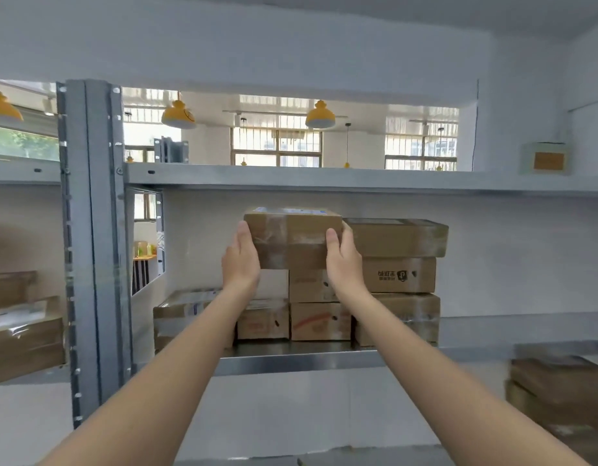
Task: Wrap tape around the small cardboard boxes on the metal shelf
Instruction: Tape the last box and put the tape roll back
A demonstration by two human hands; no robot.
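Observation:
A small cardboard box (292, 240) wrapped in clear tape is at the top of a stack on the metal shelf (301, 361). My left hand (241, 260) presses flat against its left side, fingers pointing up. My right hand (344, 260) holds the right end, thumb on the front face and fingers hidden round the side. Whether the box rests on the small box (311, 285) below or hangs just above it, I cannot tell. Two more small boxes (319, 321) stand on the shelf board underneath. No tape roll is in view.
Taped larger boxes (396, 237) are stacked right of my hands, another (181, 314) at lower left. A grey steel upright (92, 230) stands on the left and the upper shelf beam (290, 178) runs overhead. More boxes (556, 391) sit at lower right.

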